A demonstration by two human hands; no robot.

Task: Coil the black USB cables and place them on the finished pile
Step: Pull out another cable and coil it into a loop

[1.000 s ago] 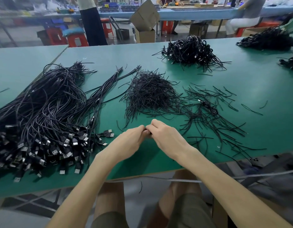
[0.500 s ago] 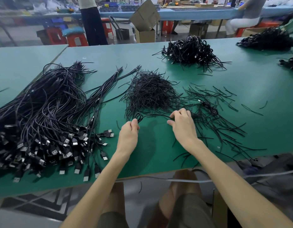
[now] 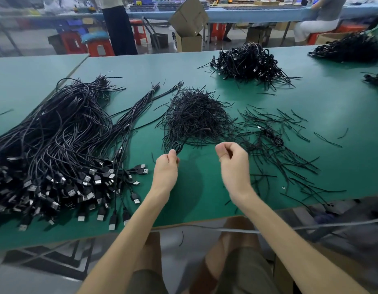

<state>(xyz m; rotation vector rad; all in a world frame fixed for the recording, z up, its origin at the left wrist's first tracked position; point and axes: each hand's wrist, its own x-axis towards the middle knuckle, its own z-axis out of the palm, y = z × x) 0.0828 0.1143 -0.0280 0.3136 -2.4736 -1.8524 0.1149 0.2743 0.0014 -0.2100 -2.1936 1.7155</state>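
At the far left a big sheaf of uncoiled USB cables (image 3: 56,141) is lying across the green table (image 3: 196,200), its plugs fanning toward the near edge. Just right of those plugs the left hand (image 3: 165,169) is hovering over the mat, fingers curled and pinching a small coiled cable (image 3: 177,147). The loop of that cable is poking up and away from the fingertips, toward the heap of short black ties (image 3: 194,119) just behind it. Across a gap of bare mat the right hand (image 3: 233,161) is hanging level with the left, fingers curled in and thumb pressing on the forefinger; whether it is pinching a tie is too fine to tell. It is sitting beside the loop without touching it, so binding looks like the step in hand, the right hand needing to cross leftward. Further right, loose ties (image 3: 294,158) are lying scattered, one bound coil (image 3: 273,137) among them. The finished pile (image 3: 247,62) is sitting well beyond, ahead and to the right, nearer the right hand.
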